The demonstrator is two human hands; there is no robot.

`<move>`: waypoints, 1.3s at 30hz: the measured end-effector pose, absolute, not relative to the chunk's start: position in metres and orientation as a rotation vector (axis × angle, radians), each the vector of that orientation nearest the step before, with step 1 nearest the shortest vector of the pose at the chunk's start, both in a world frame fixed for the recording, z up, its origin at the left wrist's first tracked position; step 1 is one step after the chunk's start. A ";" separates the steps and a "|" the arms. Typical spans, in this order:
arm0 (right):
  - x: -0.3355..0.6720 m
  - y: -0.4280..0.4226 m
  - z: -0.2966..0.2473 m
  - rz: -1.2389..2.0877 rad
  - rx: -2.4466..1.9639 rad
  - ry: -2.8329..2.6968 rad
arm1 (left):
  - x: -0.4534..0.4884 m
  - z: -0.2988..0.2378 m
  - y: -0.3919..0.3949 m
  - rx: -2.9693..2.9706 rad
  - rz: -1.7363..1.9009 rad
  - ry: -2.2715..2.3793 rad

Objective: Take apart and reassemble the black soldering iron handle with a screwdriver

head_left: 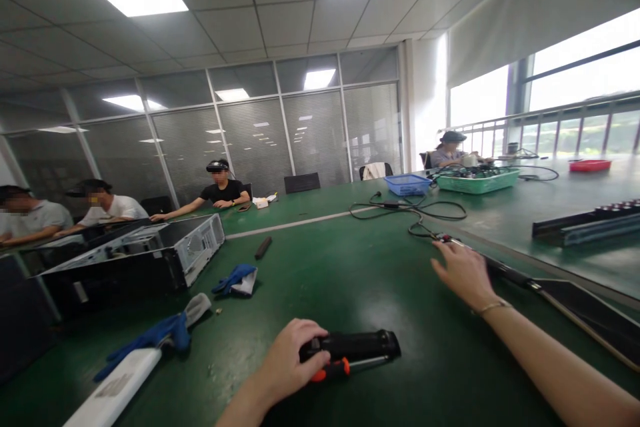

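Observation:
My left hand [296, 355] is closed around one end of a black, elongated casing [365, 345] lying on the green table; its exact kind is unclear. Just in front of the casing, partly under my thumb, lies a screwdriver [344, 368] with an orange-and-black handle and a metal shaft. Stretched forward on the right, my right hand [465, 273] has its thumb apart from its fingers. Its fingertips rest by the end of a long, dark, rod-like piece [505, 272], where a black cable [420, 223] also ends.
An open computer case [200, 250] stands left, near blue-and-grey gloves [240, 280] and a white box-like piece [117, 387]. Farther off are a blue basket [407, 185], a green basket [477, 181] and a red tray [590, 166]. Metal rails [590, 227] lie right. Several people sit around the table.

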State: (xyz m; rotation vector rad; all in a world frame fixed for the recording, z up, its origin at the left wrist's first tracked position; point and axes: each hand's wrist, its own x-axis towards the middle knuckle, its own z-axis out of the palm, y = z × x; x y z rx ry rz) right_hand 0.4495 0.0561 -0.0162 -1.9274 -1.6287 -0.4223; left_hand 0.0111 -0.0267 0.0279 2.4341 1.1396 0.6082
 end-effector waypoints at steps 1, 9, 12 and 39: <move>0.473 0.056 -0.019 -0.453 -2.033 -1.508 | 0.011 0.028 -0.026 2.435 0.610 1.131; 0.548 0.050 -0.046 -0.404 -2.331 -1.370 | 0.009 0.028 -0.027 2.410 0.616 1.124; 0.530 0.058 -0.049 -0.388 -2.258 -1.527 | 0.008 0.025 -0.026 2.395 0.643 1.132; 0.301 -0.003 0.011 0.241 -1.052 -2.362 | -0.012 0.004 0.002 2.372 0.707 1.396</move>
